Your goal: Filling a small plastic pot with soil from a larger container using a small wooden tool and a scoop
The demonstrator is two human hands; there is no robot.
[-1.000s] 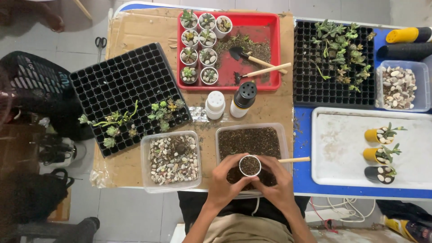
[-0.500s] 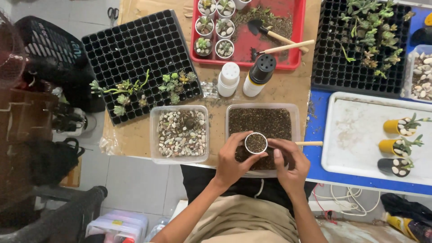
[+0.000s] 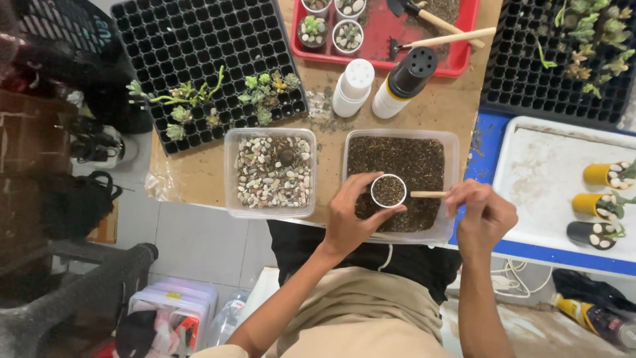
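My left hand (image 3: 351,215) holds a small white pot (image 3: 388,191) filled with dark soil, over a clear tub of soil (image 3: 401,159). My right hand (image 3: 483,212) grips the end of a thin wooden stick (image 3: 428,194) whose tip reaches the pot's rim. A second clear tub holding pebbles (image 3: 271,171) sits just left of the soil tub.
A black seedling tray with succulent cuttings (image 3: 205,59) lies far left. Two white bottles (image 3: 371,89) stand behind the tubs, a red tray with pots and small tools (image 3: 397,33) beyond. A white tray with yellow and black pots (image 3: 570,179) is at right, another black tray (image 3: 563,53) behind it.
The view has dropped closer to the tubs. My right hand has left the pot and now holds the wooden stick against its rim. My left hand keeps the pot.
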